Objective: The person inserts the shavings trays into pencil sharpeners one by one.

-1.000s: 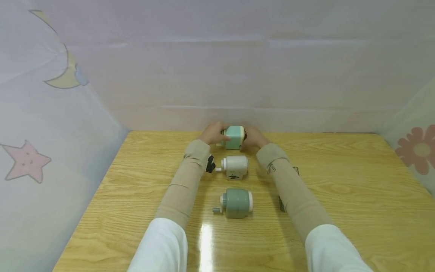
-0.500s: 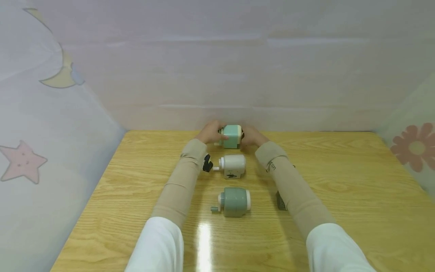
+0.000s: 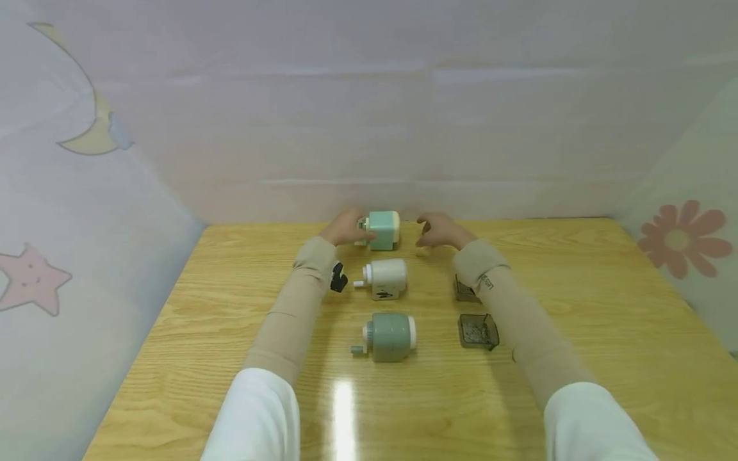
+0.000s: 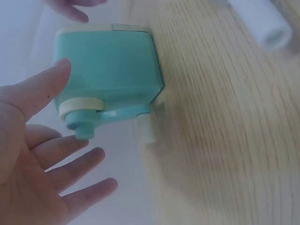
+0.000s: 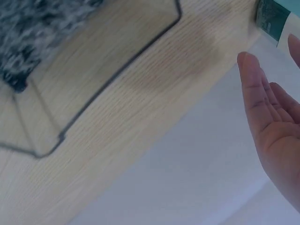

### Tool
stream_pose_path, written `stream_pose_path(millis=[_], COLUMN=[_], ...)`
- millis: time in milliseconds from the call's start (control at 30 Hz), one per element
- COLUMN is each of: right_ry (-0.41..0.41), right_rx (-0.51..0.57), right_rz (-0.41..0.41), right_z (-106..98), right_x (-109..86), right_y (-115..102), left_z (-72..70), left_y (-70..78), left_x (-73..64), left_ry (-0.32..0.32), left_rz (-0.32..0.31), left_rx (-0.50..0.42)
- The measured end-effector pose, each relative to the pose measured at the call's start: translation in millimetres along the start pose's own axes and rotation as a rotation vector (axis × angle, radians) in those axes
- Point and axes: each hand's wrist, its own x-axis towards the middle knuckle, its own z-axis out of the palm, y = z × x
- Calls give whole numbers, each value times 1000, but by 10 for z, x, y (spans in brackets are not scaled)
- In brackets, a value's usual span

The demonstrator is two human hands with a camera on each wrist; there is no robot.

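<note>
A mint-green pencil sharpener [image 3: 382, 230] with a cream end stands at the table's far edge, its crank toward the left. Beside the crank is my left hand [image 3: 344, 228]; in the left wrist view its thumb [image 4: 47, 86] lies over the sharpener's side and the other fingers are spread. Whether the thumb touches is unclear. To the right, apart from the sharpener, my right hand [image 3: 439, 230] holds nothing, its fingers relaxed. Nearer stand a cream pencil sharpener [image 3: 387, 278] and a dark green pencil sharpener [image 3: 392, 337].
Right of the sharpeners lies a clear dark tray [image 3: 478, 331] with shavings; another tray [image 3: 466, 291] is partly hidden by the right sleeve. A small black piece [image 3: 338, 277] lies by the left sleeve. A pale wall hanging [image 3: 346, 128] rises behind the table.
My right hand has drawn away from the mint-green sharpener to the right. The left hand stays beside the crank. The trays show more as the right arm shifted; the head view moved slightly.
</note>
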Motion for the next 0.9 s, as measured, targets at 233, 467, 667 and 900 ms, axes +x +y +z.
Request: stream_pose_path(millis=[233,467,667,900], right_ry=[34,59,91,133], right_rx=[-165,-177,-189,-197], right_rz=[-114,-167,-190,-233], right_z=[-130,-189,-191,-172], right_x=[-135,-205,-250,-343], right_y=[23,57,99,137], left_z=[-134,-204,-165,-163], left_y=[-79,-61,-50,-48], left_x=[-174,-365,-446,-542], left_ry=[-8,53,145,223], left_rz=[7,-20,2,43], left_rx=[14,83,137,106])
